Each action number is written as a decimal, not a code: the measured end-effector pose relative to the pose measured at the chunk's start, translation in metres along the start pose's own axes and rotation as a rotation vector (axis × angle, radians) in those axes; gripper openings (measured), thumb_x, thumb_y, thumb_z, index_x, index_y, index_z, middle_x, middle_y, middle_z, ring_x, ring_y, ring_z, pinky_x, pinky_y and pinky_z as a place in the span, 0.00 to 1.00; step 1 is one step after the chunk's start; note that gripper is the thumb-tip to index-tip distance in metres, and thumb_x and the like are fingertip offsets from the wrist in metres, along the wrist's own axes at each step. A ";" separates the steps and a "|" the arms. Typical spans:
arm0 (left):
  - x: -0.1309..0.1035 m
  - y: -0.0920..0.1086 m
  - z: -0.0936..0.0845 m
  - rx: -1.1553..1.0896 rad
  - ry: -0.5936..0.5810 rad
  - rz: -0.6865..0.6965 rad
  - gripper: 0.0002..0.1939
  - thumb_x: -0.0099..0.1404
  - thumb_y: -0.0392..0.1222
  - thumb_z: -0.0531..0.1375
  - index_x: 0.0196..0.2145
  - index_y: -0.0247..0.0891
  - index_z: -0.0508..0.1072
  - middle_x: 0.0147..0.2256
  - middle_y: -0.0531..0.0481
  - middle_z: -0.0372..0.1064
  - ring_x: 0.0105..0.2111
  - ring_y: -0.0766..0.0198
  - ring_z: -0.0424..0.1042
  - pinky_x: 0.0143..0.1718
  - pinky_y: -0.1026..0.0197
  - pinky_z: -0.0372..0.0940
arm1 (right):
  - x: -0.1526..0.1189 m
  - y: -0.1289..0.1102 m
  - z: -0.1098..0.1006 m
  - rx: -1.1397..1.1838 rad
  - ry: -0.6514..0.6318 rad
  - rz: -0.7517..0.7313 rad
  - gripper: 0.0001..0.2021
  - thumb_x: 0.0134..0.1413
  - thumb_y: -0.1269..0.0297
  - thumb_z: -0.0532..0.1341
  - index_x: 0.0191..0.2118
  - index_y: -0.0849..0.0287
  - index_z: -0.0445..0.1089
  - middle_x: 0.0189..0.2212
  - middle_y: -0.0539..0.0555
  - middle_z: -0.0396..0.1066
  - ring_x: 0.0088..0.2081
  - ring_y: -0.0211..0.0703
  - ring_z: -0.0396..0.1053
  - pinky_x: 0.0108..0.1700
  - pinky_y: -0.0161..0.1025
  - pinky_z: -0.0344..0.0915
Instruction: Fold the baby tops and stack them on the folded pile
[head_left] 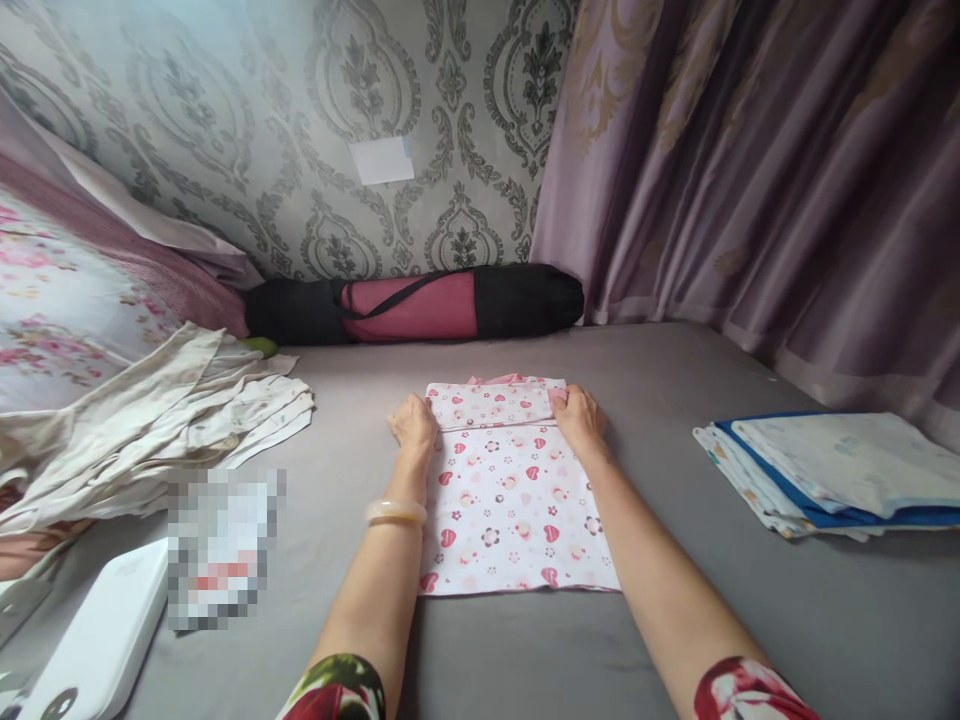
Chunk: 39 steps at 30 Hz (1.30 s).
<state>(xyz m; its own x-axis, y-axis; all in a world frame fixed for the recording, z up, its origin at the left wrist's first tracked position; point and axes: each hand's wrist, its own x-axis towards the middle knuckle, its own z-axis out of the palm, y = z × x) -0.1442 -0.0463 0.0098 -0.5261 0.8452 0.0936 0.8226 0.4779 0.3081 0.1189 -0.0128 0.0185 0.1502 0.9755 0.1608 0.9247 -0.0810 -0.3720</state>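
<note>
A white garment [510, 510] printed with pink hearts and flowers lies flat on the grey bed sheet, its far end turned over into a band. My left hand [415, 422] is closed at the far left corner of that band, a pale bangle on the wrist. At the far right corner my right hand [579, 412] pinches the fabric between thumb and fingers. A bit of pink cloth shows beyond the band's far edge. Whether the piece is a shirt or something else cannot be told.
Folded cloths [832, 470] with a blue layer lie at the right. Loose cream clothes [187, 410] are heaped at the left, near a white power bank [105, 630] and a blurred-out packet [225, 545]. A black and maroon rolled bag [412, 305] lies against the wall.
</note>
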 end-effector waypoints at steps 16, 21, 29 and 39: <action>-0.026 0.036 0.010 0.028 -0.046 0.648 0.22 0.73 0.40 0.42 0.60 0.36 0.60 0.62 0.40 0.60 0.63 0.55 0.56 0.65 0.48 0.43 | -0.029 -0.044 0.022 -0.036 -0.301 -0.644 0.27 0.69 0.58 0.41 0.69 0.60 0.51 0.70 0.55 0.45 0.70 0.49 0.38 0.68 0.53 0.34; -0.027 0.037 0.021 0.070 -0.132 0.600 0.27 0.74 0.49 0.39 0.65 0.36 0.56 0.67 0.43 0.51 0.67 0.52 0.47 0.67 0.47 0.41 | -0.033 -0.044 0.025 -0.070 -0.327 -0.593 0.28 0.69 0.57 0.40 0.69 0.60 0.50 0.70 0.54 0.44 0.70 0.49 0.39 0.69 0.52 0.34; -0.016 0.024 0.011 0.088 -0.116 0.413 0.29 0.73 0.51 0.41 0.65 0.34 0.57 0.67 0.39 0.50 0.67 0.51 0.47 0.67 0.49 0.43 | -0.025 -0.035 0.031 -0.175 -0.208 -0.396 0.30 0.69 0.57 0.40 0.69 0.72 0.48 0.69 0.61 0.44 0.70 0.49 0.41 0.69 0.45 0.33; -0.018 0.028 0.010 0.078 0.038 0.513 0.28 0.74 0.48 0.39 0.65 0.34 0.56 0.66 0.40 0.53 0.67 0.54 0.48 0.68 0.45 0.36 | -0.014 -0.027 0.022 -0.137 -0.098 -0.387 0.29 0.68 0.58 0.39 0.68 0.70 0.52 0.69 0.61 0.48 0.69 0.48 0.42 0.69 0.45 0.36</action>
<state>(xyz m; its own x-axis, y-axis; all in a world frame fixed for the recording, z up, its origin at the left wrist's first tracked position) -0.1096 -0.0461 0.0075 -0.0576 0.9668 0.2490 0.9896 0.0223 0.1423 0.0838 -0.0199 0.0061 -0.2451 0.9537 0.1741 0.9454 0.2750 -0.1751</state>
